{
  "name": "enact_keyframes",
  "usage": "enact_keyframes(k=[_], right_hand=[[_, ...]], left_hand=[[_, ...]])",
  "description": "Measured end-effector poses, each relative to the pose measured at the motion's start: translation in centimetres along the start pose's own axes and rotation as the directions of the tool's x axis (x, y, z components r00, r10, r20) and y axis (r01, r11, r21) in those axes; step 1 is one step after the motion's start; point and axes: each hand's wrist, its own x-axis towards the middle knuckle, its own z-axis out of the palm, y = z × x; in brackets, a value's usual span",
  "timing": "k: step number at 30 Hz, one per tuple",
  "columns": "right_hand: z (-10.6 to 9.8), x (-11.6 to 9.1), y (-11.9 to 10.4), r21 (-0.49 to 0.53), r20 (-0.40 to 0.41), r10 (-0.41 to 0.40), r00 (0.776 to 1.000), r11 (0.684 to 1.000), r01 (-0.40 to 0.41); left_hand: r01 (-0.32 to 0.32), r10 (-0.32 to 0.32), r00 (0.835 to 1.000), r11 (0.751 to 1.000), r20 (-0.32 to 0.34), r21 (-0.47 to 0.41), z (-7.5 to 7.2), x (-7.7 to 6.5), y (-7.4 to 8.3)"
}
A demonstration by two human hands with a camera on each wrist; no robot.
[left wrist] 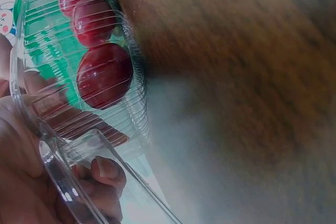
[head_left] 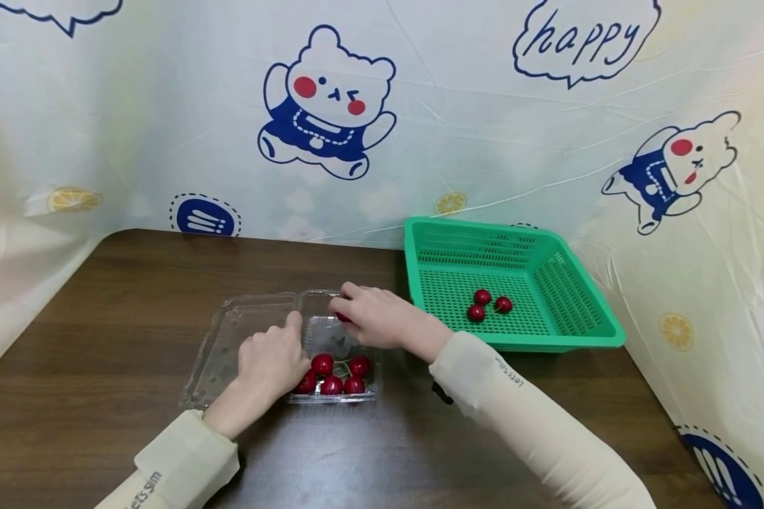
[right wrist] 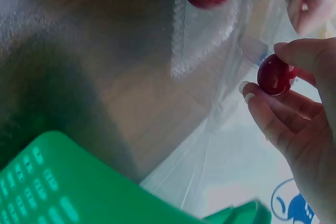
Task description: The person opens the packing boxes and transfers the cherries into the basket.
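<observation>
A clear plastic clamshell box [head_left: 334,338] stands on the table with its lid [head_left: 219,353] folded out to the left. Several dark red cherries [head_left: 332,385] lie at the box's near end, some with green stems. My left hand [head_left: 272,359] holds the box's left edge by the hinge; its curled fingers [left wrist: 107,169] show beyond the clear plastic in the left wrist view. Over the far part of the box, my right hand [head_left: 382,318] pinches a single cherry [right wrist: 276,74] between thumb and fingertips.
To the right of the box, a green perforated basket [head_left: 412,283] holds three cherries [head_left: 482,297]. Its near left corner is close to the right forearm. A patterned white sheet [head_left: 471,127] hangs behind and beside the brown wooden table [head_left: 146,283].
</observation>
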Motion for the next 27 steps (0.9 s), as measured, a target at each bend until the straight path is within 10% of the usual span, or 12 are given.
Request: enact_keyframes(k=[27], right_hand=[[-4.1,-2.8,4.2,0.076,-0.162,0.173,0.972,0.984,-0.163]], left_hand=[[-0.005,0.005,1.000,1.000,-0.008,0.003,0.0,-0.1,0.0]])
